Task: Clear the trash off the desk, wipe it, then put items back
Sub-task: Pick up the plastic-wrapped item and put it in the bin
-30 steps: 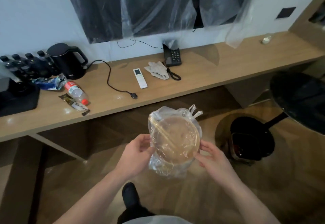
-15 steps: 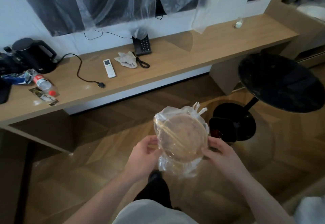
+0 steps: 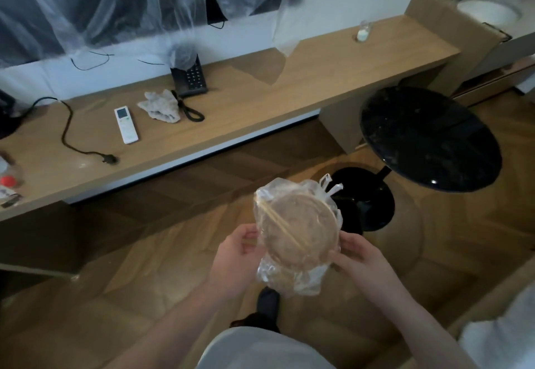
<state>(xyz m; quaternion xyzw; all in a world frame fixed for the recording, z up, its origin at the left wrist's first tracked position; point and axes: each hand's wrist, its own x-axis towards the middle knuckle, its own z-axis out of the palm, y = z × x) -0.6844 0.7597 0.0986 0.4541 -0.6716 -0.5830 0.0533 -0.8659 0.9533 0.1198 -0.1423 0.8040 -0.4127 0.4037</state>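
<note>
On the surface (image 3: 260, 99), the remote (image 3: 126, 125) lies left of the cloth (image 3: 160, 106). In front of the surface, over the floor, the left hand (image 3: 236, 264) pinches the left edge of the bagged takeaway container (image 3: 298, 237); the right hand (image 3: 360, 261) pinches its right edge. The dark bin (image 3: 351, 215) lies just beyond the container, nearer the right hand, so the drop likely goes forward and right.

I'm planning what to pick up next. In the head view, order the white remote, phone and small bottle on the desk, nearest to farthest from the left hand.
From the left hand:
1. Remote, left part of the desk, near its front edge.
2. Phone, further back, by the wall.
3. Bottle, far right end of the desk.
</note>
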